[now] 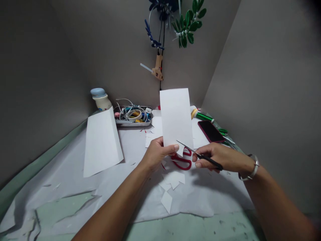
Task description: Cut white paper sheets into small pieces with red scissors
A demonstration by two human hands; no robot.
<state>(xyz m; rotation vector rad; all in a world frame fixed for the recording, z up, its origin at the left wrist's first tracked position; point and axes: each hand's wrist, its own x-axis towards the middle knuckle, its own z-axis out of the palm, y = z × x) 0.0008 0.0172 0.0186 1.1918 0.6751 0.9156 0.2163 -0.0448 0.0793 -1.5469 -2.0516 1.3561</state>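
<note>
My left hand [156,154] pinches the lower end of an upright white paper sheet [176,115], its thumb on the front. My right hand [217,156] grips black-handled scissors [209,160], whose blades reach left across the sheet's bottom edge beside my left thumb. A small cut flap hangs at that edge. Behind and below the sheet, red-handled scissors [182,164] lie on the white covering. Several small white paper pieces [167,201] lie nearer to me, below my hands.
At left stands a folded white sheet [101,144], near a blue-lidded jar [100,98]. A metal tray [132,124] holds tape and cords. A phone [211,131] and green roll [204,116] lie back right. A glue gun [157,68] and leafy ornaments [188,26] hang at the wall.
</note>
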